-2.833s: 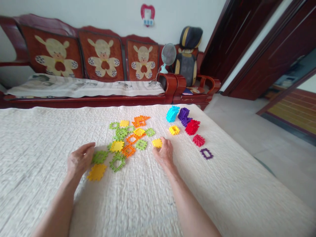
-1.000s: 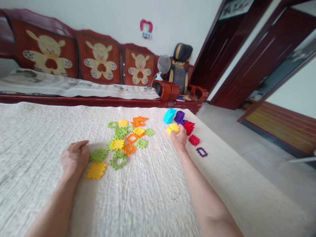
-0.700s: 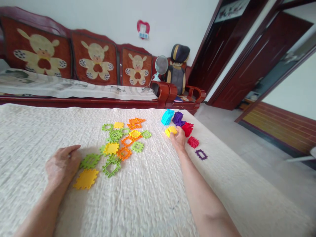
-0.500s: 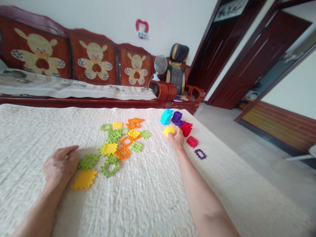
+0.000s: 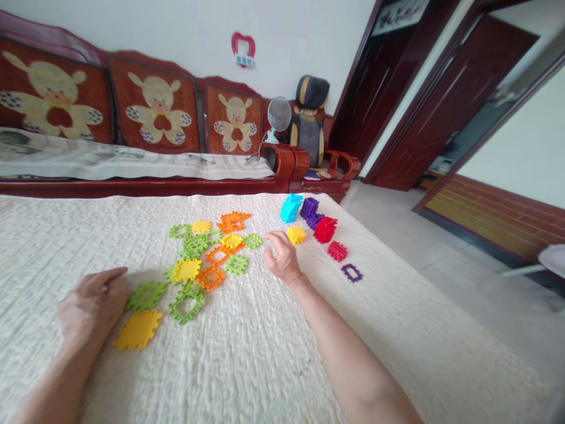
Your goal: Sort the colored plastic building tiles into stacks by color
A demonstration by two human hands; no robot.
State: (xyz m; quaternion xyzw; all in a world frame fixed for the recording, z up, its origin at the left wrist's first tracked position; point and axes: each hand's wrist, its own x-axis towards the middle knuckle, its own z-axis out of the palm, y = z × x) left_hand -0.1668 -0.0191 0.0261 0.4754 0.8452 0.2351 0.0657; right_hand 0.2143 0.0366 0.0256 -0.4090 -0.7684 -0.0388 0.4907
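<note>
My right hand hovers over the cloth with thumb and forefinger apart and nothing between them. To its right sits a small stack of yellow interlocking squares; to its left lies a small green square frame. My left hand rests on the cloth, forefinger stretched out, holding nothing visible; its other fingers are partly hidden. Beside it are a green notched piece and a large yellow square. Green, yellow and orange pieces lie loosely spread in the middle, including an orange frame and a green frame.
Toward the far right corner stand stacks in turquoise, purple and red. A smaller red stack and a purple frame lie nearer. Behind the cloth-covered table is a wooden sofa.
My right hand has let go of the yellow stack and moved left, toward the loose pieces. My left hand stays by the green piece; the whole view has shifted slightly.
</note>
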